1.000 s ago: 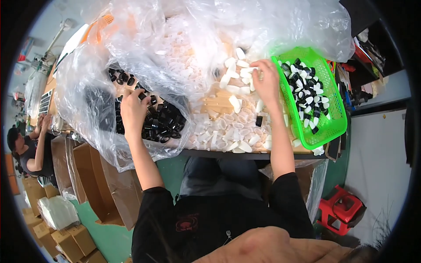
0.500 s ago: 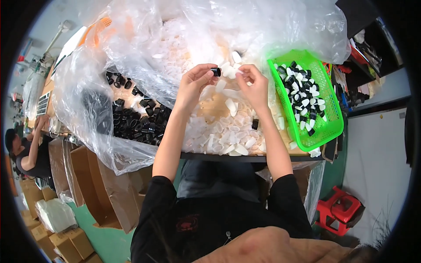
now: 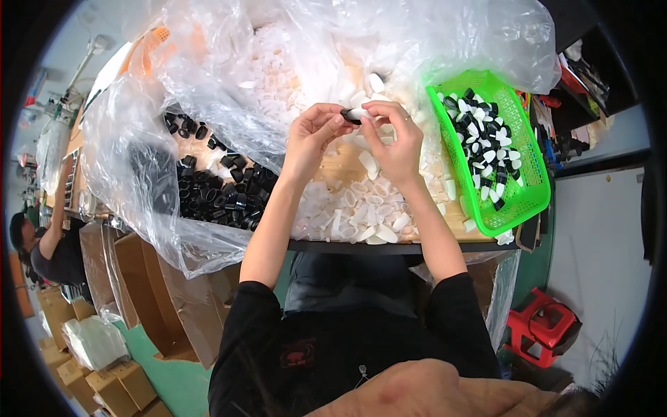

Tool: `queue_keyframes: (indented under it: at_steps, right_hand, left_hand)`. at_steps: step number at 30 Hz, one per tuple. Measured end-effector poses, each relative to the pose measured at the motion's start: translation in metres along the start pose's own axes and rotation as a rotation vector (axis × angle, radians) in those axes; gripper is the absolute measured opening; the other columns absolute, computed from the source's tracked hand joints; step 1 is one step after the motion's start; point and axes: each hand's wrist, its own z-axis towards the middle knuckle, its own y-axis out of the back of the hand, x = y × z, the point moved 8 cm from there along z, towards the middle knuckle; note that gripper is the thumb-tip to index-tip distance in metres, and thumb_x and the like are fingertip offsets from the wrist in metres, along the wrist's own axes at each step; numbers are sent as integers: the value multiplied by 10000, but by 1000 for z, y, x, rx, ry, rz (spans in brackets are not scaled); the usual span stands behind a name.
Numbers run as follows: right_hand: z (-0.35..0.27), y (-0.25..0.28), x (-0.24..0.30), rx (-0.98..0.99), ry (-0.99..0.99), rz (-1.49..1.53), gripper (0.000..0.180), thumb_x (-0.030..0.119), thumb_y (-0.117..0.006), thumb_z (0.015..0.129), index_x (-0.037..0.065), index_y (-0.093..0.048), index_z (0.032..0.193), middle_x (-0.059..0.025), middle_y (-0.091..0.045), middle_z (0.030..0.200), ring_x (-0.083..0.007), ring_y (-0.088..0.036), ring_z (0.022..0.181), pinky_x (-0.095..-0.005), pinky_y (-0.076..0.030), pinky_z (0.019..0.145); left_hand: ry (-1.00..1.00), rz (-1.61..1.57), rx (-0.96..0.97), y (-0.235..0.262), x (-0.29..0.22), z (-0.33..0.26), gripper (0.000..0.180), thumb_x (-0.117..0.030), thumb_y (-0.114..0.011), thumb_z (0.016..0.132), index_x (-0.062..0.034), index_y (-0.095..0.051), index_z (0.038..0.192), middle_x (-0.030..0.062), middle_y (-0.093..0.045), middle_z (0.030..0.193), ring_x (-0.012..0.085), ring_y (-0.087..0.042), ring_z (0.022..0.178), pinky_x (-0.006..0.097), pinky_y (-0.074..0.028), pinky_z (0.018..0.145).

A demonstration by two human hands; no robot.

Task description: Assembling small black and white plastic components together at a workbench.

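Note:
Above the middle of the tabletop, my left hand [image 3: 311,137] pinches a short black ring-shaped piece [image 3: 349,119] between thumb and fingers. My right hand [image 3: 394,141] meets it from the other side, its fingertips closed on a white rounded piece [image 3: 360,113]. The two pieces touch end to end; how far one sits inside the other cannot be made out. Beneath my hands lie loose white oval pieces and translucent rings [image 3: 372,201]. Left of my left forearm is a heap of black ring pieces [image 3: 219,198] on clear plastic.
At the right, a green basket [image 3: 533,198] holds several black-and-white joined pieces. Clear plastic sheeting [image 3: 431,35] covers the far side and the left edge [image 3: 132,167]. Cardboard boxes [image 3: 149,292] stand lower left, a red stool [image 3: 545,323] lower right. Another person [image 3: 59,247] sits far left.
My hands have come together, and the white piece in my right hand now meets the black ring in my left. The co-worker's arm at far left has shifted.

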Motion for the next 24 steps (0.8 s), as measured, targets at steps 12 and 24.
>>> queue_keyframes:
  at_steps: [12,24]
  right_hand:
    - [-3,-5,2,29,-11,9,170,12,-713,803,1,-615,942,-99,-685,976,-158,-655,749,-265,-528,693]
    - [-9,-8,3,10,16,68,381,14,-762,784,-5,-510,1070,-108,-663,973,-151,-650,817,-272,-536,730]
  left_hand:
    - [-49,103,-14,1,2,0,107,-30,-584,936,26,-607,1025,88,-669,956,151,-655,858,274,-530,828]
    - [-132,268,6,3,2,3,112,-110,-512,994,-8,-540,1031,54,-611,944,144,-623,847,278,-510,784]
